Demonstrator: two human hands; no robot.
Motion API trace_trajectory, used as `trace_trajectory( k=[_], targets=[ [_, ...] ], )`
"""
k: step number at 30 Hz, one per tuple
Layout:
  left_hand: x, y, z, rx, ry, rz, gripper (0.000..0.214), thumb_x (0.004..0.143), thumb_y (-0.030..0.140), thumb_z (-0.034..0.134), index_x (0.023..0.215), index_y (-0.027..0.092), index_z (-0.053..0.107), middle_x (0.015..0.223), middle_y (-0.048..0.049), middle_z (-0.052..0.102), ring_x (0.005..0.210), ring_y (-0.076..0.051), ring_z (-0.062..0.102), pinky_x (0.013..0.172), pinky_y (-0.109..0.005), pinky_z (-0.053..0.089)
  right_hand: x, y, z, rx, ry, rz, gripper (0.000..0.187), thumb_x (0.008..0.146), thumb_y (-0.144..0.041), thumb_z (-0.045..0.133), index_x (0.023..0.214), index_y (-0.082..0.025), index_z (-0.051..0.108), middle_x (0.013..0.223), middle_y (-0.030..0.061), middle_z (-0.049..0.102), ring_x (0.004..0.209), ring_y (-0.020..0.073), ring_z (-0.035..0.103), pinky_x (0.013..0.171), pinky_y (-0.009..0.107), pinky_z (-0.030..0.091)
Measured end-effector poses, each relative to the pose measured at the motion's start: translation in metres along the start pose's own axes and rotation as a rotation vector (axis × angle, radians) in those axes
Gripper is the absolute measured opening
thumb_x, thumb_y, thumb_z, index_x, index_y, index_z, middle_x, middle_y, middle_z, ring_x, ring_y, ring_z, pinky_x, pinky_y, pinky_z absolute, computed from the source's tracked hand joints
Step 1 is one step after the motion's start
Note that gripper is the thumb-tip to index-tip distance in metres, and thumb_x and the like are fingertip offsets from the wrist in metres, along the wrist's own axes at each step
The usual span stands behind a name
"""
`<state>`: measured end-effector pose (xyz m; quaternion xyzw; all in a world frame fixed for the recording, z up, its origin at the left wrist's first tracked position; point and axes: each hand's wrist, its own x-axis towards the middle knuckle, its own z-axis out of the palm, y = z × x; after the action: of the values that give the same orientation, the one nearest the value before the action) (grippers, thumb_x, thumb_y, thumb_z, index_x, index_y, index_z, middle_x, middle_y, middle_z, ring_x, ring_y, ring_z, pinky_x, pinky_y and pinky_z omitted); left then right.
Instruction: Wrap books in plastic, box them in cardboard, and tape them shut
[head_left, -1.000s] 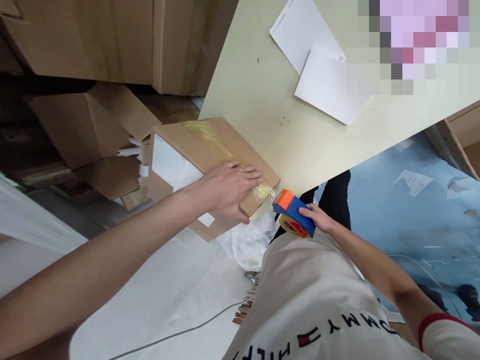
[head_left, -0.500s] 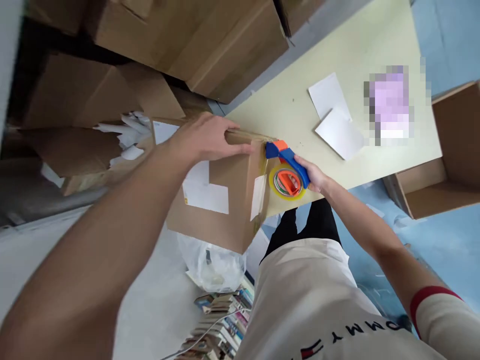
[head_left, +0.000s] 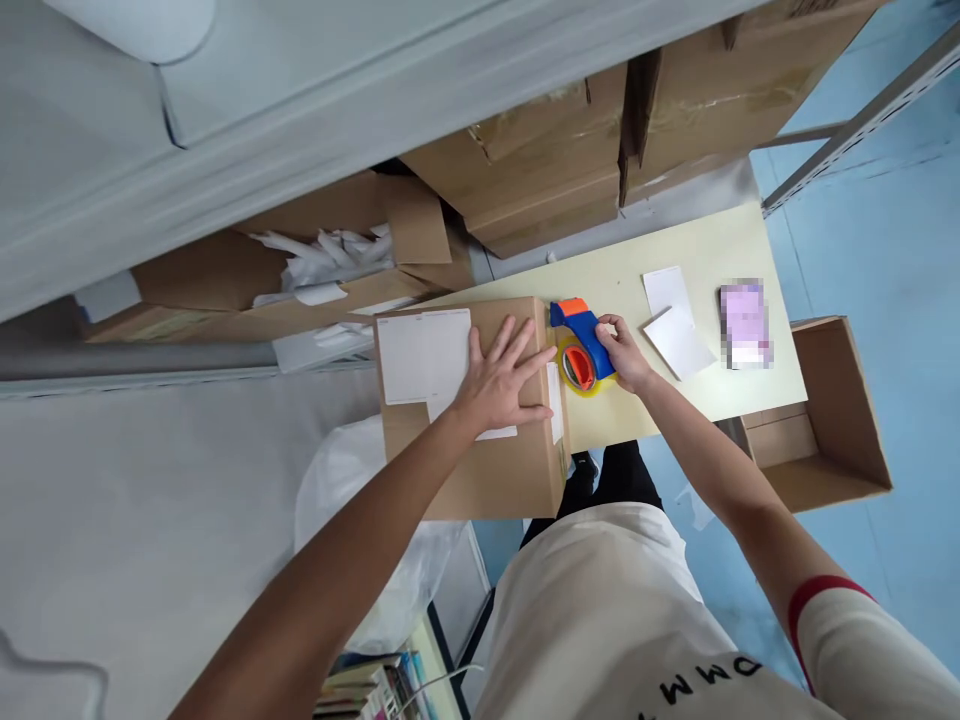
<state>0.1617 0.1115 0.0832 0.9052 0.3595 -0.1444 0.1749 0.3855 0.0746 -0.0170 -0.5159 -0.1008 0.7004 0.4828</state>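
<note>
A cardboard box [head_left: 480, 490] with white paper labels [head_left: 424, 355] on its top stands at the left end of the pale table. My left hand [head_left: 501, 385] lies on the box top, fingers spread, near the right edge. In my right hand [head_left: 622, 355] is a blue and orange tape dispenser [head_left: 589, 335] with a roll of clear yellowish tape. The dispenser's orange head is beside the right side of the box; whether it touches the cardboard I cannot tell. A white label strip [head_left: 555, 403] runs over that side's edge.
White papers [head_left: 679, 340] and a blurred purple item [head_left: 745, 322] lie on the table [head_left: 622, 425]. An open carton [head_left: 847, 410] is at the right. Cartons [head_left: 555, 170] line the back. A plastic bag [head_left: 337, 480] and books [head_left: 375, 690] sit lower left.
My left hand has moved from the box's back edge to flat on its top. The dispenser stays by the box's right side in my right hand. The view has shifted and tilted.
</note>
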Motion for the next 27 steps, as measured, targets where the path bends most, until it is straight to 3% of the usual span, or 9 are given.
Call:
trace_trajectory(
  k=[4, 7, 12, 15, 17, 19, 21, 24, 27],
  targets=[
    [0.004, -0.001, 0.002, -0.032, 0.03, 0.002, 0.087, 0.072, 0.066, 0.066, 0.147, 0.031, 0.04, 0.164, -0.0105, 0.014, 0.149, -0.043, 0.009, 0.111, -0.074, 0.003, 0.007, -0.006, -0.008, 0.095, -0.117, 0.113, 0.021, 0.085, -0.041, 0.066, 0.091, -0.025, 0.055, 0.084, -0.0023, 0.069, 0.076, 0.0144, 0.067, 0.072, 0.027, 0.059],
    [0.004, -0.002, 0.004, -0.064, 0.053, 0.01, 0.088, 0.07, 0.064, 0.069, 0.147, 0.032, 0.041, 0.164, -0.0097, 0.015, 0.149, -0.044, 0.01, 0.111, -0.074, 0.002, 0.017, -0.004, -0.015, 0.055, -0.188, 0.187, 0.02, 0.088, -0.04, 0.062, 0.094, -0.022, 0.059, 0.086, 0.0017, 0.071, 0.081, 0.0176, 0.068, 0.078, 0.031, 0.06],
    [0.003, -0.001, 0.004, -0.085, 0.077, 0.002, 0.089, 0.069, 0.062, 0.071, 0.147, 0.033, 0.041, 0.164, -0.0099, 0.016, 0.149, -0.044, 0.011, 0.111, -0.074, 0.001, 0.015, 0.008, -0.017, -0.139, 0.001, 0.059, 0.041, 0.087, -0.059, 0.056, 0.098, -0.02, 0.065, 0.092, 0.0068, 0.074, 0.095, 0.0249, 0.068, 0.088, 0.04, 0.056],
    [0.004, -0.001, 0.004, -0.086, 0.079, -0.004, 0.089, 0.069, 0.062, 0.071, 0.147, 0.033, 0.041, 0.164, -0.0093, 0.015, 0.149, -0.043, 0.011, 0.111, -0.074, 0.0, -0.001, 0.008, -0.016, -0.198, 0.013, 0.0, 0.056, 0.086, -0.069, 0.045, 0.117, -0.024, 0.06, 0.109, 0.0075, 0.071, 0.106, 0.0275, 0.066, 0.092, 0.045, 0.055],
    [0.005, -0.001, 0.004, -0.085, 0.078, -0.01, 0.089, 0.069, 0.062, 0.07, 0.147, 0.033, 0.04, 0.165, -0.0087, 0.013, 0.149, -0.043, 0.01, 0.111, -0.073, -0.001, -0.012, 0.005, -0.014, -0.241, -0.058, -0.056, 0.057, 0.08, -0.06, 0.062, 0.127, -0.029, 0.053, 0.12, 0.0051, 0.067, 0.112, 0.0268, 0.063, 0.096, 0.045, 0.053],
    [0.006, -0.002, 0.004, -0.081, 0.067, -0.018, 0.088, 0.07, 0.063, 0.069, 0.148, 0.033, 0.039, 0.165, -0.0079, 0.011, 0.149, -0.042, 0.008, 0.112, -0.072, -0.002, -0.019, 0.002, -0.013, -0.31, -0.11, -0.098, 0.068, 0.068, -0.038, 0.077, 0.13, -0.03, 0.051, 0.122, 0.0028, 0.066, 0.114, 0.0261, 0.061, 0.1, 0.044, 0.05],
    [0.007, -0.001, 0.003, -0.077, 0.052, -0.029, 0.087, 0.071, 0.063, 0.068, 0.147, 0.033, 0.04, 0.165, -0.0073, 0.009, 0.15, -0.041, 0.006, 0.113, -0.071, -0.003, -0.022, 0.0, -0.014, -0.358, -0.121, -0.107, 0.073, 0.062, -0.023, 0.077, 0.13, -0.03, 0.051, 0.119, 0.002, 0.066, 0.113, 0.0263, 0.06, 0.103, 0.045, 0.047],
    [0.008, 0.001, 0.001, -0.077, 0.044, -0.038, 0.083, 0.073, 0.063, 0.067, 0.146, 0.033, 0.041, 0.166, -0.0059, 0.007, 0.15, -0.04, 0.003, 0.113, -0.07, -0.003, -0.035, 0.005, -0.023, -0.398, -0.105, -0.107, 0.072, 0.063, -0.018, 0.069, 0.132, -0.03, 0.051, 0.12, 0.0024, 0.066, 0.114, 0.0273, 0.06, 0.104, 0.049, 0.045],
    [0.008, 0.003, 0.0, -0.085, 0.059, -0.031, 0.079, 0.074, 0.062, 0.066, 0.144, 0.032, 0.043, 0.166, -0.0053, 0.007, 0.15, -0.041, 0.002, 0.114, -0.069, -0.002, -0.072, 0.026, -0.04, -0.455, -0.121, -0.114, 0.077, 0.061, -0.016, 0.07, 0.134, -0.029, 0.051, 0.126, 0.0035, 0.063, 0.116, 0.0286, 0.059, 0.105, 0.049, 0.045]
  ],
)
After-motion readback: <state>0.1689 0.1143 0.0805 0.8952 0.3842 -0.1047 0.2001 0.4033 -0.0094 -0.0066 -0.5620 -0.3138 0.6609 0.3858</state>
